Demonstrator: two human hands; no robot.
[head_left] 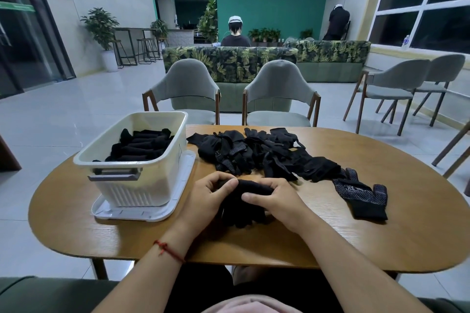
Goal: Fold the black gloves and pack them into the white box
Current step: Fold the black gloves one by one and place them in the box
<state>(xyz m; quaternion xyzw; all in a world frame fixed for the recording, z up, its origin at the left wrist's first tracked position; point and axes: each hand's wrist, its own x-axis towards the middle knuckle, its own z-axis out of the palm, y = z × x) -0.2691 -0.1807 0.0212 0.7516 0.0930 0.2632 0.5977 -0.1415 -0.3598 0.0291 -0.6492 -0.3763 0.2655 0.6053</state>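
glove (241,213) is gripped by the left hand (211,193) and right hand (276,202); roll it tight so it fits the box (142,185).

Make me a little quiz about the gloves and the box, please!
1. True or false: the white box already holds packed gloves.
2. Which hands grip the glove being folded? A: left only. B: right only. C: both.
3. Fill in: the loose pile of gloves lies on the ____.

Key: 1 true. 2 C, the left hand and right hand both grip it. 3 table.
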